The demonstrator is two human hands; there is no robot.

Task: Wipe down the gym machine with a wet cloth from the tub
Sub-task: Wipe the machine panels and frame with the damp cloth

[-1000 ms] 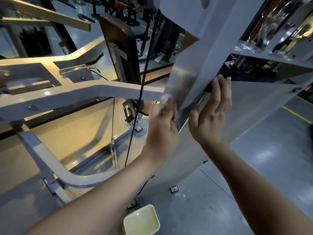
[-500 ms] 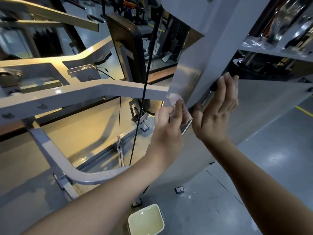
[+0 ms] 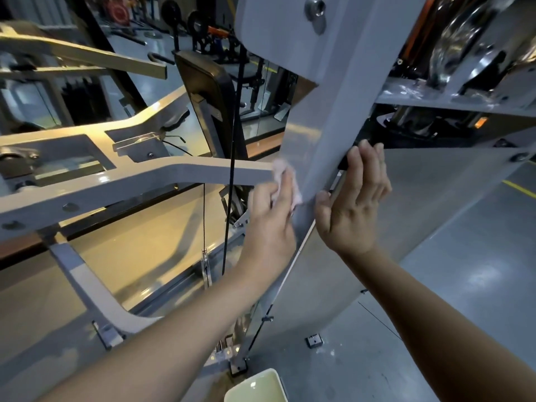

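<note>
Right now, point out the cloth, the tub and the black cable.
cloth (image 3: pixel 280 174), head view, its exposed upper corner.
tub (image 3: pixel 282 382), head view, its right rim.
black cable (image 3: pixel 232 169), head view, its middle stretch.

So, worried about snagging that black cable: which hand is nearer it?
Left. The left hand, holding the cloth, is just right of the black cable; the right hand lies farther right, across the grey column.

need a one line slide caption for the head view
Left hand holds a pale pink cloth against the grey metal upright of the gym machine while the right hand rests flat beside it
</note>
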